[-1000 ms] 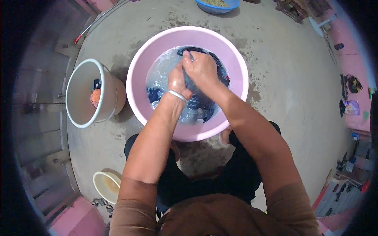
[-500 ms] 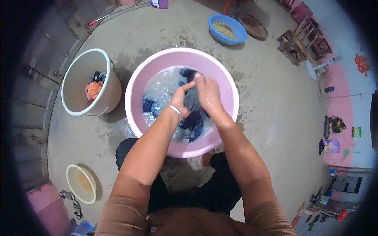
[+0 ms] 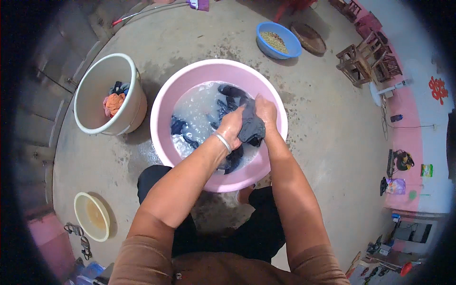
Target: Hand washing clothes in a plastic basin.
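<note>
Both hands over the pink basin (image 3: 167, 102), which sits on the concrete floor (image 3: 332, 142) approx. mid-floor. Left hand (image 3: 231, 127) w/ a silver bangle (image 3: 222, 142) on the wrist, grip clenched on the dark grey cloth (image 3: 251, 127); right hand (image 3: 266, 113) clenched on the same cloth from the other side, so the two hands touch (cloth bunched between them, lifted just above the soapy water (image 3: 199, 114)). More dark cloth lies in the water under and beside the hands. Cream bucket (image 3: 90, 118) w/ orange clothes stands just beside the basin's left edge. Blue bowl (image 3: 290, 47) near the floor's far edge, small yellow bowl (image 3: 80, 211) at near left.
</note>
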